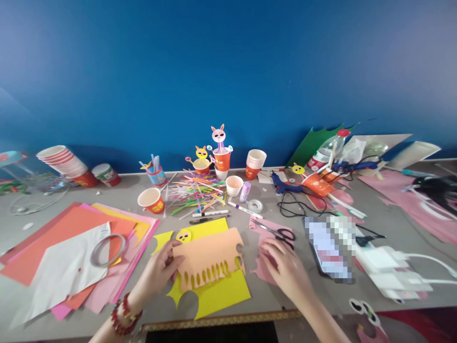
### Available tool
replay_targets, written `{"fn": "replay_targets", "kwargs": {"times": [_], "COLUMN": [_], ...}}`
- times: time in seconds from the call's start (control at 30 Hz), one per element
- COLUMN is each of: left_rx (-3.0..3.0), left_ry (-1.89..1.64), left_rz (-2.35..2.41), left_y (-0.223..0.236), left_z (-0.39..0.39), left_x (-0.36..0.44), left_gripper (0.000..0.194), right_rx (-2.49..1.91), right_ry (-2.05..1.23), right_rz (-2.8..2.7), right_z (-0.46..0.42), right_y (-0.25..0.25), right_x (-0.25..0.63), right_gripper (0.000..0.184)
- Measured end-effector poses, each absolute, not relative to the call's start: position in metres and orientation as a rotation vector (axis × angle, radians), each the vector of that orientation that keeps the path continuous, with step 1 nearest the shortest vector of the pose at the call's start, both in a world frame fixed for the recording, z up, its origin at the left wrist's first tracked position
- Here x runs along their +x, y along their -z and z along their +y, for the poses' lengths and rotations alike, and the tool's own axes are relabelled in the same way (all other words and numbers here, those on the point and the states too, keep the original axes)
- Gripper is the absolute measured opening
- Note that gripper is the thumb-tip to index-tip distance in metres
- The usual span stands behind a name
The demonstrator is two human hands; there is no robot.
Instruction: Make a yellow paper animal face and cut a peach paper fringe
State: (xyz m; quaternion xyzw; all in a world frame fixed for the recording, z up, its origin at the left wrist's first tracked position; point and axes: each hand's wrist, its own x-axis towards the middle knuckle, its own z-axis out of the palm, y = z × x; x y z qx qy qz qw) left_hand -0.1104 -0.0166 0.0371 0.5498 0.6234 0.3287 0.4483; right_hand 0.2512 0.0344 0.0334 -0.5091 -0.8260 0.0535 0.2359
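Observation:
My left hand [167,263] pinches the left edge of a peach paper sheet [210,245]. That sheet has a row of slits along its lower side and round cutouts at its right end. Beneath it lies yellow paper [224,293] with curved pieces cut away. A small yellow face cutout [184,236] rests at the upper left of the sheet. My right hand [280,262] lies over a pink paper scrap [264,272], fingers loosely bent and slightly apart; its fingertips are partly hidden. Just above it are dark-handled scissors [274,231].
Coloured paper [71,238] with a tape roll [107,250] lies left. Behind are a straw pile [196,190], paper cups [152,200] and animal-figure cups [222,159]. Markers [210,214] lie in front. At right are a glue gun [285,185], a phone [328,247] and a power strip [385,271].

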Motion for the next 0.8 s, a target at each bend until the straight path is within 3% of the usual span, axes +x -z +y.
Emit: {"fn": "replay_targets", "kwargs": {"times": [0.33,0.8], "left_rx": [1.937,2.012], "left_ry": [-0.323,-0.115], "left_rz": [1.940,2.054], "left_y": [-0.045,-0.048], "left_z": [-0.021,-0.026], "left_x": [-0.117,-0.118], "left_gripper": [0.030,0.039], "right_rx": [-1.226,-1.223], "right_ry": [-0.284,-0.325], "right_rz": [-2.448,-2.570], "right_z": [0.100,0.141], "right_y": [-0.078,-0.056], "right_x": [0.191,0.156], "right_gripper": [0.022,0.012]}}
